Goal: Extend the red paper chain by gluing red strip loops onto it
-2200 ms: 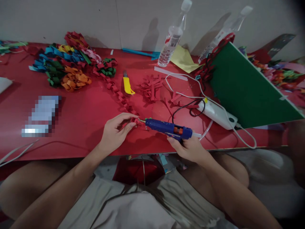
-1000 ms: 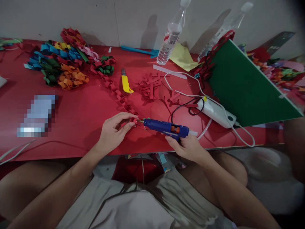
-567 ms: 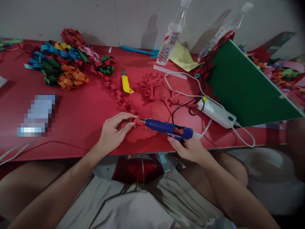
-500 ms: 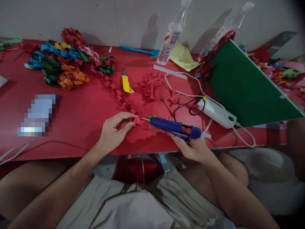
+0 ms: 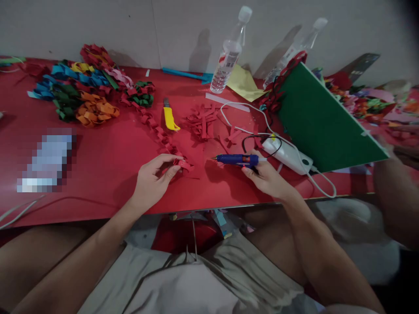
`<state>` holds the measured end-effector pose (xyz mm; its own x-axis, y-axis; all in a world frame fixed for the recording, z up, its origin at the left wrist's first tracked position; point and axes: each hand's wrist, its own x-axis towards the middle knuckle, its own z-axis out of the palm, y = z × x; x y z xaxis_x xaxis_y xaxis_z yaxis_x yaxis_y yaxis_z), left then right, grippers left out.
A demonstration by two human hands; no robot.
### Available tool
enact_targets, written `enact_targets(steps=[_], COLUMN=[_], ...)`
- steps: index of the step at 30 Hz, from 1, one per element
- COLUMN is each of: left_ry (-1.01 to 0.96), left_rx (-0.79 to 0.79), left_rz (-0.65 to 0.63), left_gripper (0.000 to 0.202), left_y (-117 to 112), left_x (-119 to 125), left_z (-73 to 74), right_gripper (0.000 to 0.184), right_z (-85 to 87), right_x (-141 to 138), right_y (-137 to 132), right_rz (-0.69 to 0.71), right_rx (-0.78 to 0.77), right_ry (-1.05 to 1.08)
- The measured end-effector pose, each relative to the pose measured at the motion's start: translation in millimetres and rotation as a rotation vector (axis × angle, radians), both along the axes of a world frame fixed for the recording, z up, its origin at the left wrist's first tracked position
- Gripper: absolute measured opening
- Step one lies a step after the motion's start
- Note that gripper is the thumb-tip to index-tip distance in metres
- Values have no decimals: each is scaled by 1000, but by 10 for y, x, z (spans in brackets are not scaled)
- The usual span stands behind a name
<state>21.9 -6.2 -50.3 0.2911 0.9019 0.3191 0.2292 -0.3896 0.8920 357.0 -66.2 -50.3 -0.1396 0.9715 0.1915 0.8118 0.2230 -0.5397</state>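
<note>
While you sit at the red desk (image 5: 104, 161), your left hand (image 5: 153, 178) has its grip pinched, thumb against fingertips, on the near end of one red paper chain (image 5: 160, 135). The links are small, creased and angular. The chain runs away from you toward the wall (image 5: 98, 26).

Your right hand (image 5: 266, 178) has its grip closed on the handle of one glue gun (image 5: 236, 159). It has a slim blue plastic body and lies nearly flat on the desk. The metal nozzle points left at the chain end, a little apart from it.

Counts:
- one yellow utility knife (image 5: 170, 118), just right of the chain
- one loose heap of red paper strips (image 5: 201, 122), flat and straight-cut
- two clear plastic bottles (image 5: 227, 56) (image 5: 288, 52), upright at the wall
- one white power strip (image 5: 288, 155) with white and black cords, just beyond the gun
- one green board (image 5: 322, 117), smooth and tilted, at right
- one yellow paper sheet (image 5: 244, 83) by the bottles
- one mixed pile of chains (image 5: 78, 93), far left: blue, green, orange, yellow, pink and red

The desk surface is glossy red, edge toward your lap. The wall is pale and plain.
</note>
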Motion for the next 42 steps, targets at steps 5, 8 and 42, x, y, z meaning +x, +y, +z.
enact_targets(steps=[5,8,42], left_ry=[-10,-41,-340], left_rx=[-20,-48,-171], left_rz=[4,0,115], left_gripper=[21,21,31], left_y=[-1,-4,-125], left_x=[3,4,-88], left_z=[6,23,-29], right_gripper=[32,37,16], right_z=[-86,31,232], right_x=[24,49,-1817], right_y=[28,-72,123], right_rz=[8,-5,5], right_rx=[-48,-7,543], right_ry=[-95,-100,315])
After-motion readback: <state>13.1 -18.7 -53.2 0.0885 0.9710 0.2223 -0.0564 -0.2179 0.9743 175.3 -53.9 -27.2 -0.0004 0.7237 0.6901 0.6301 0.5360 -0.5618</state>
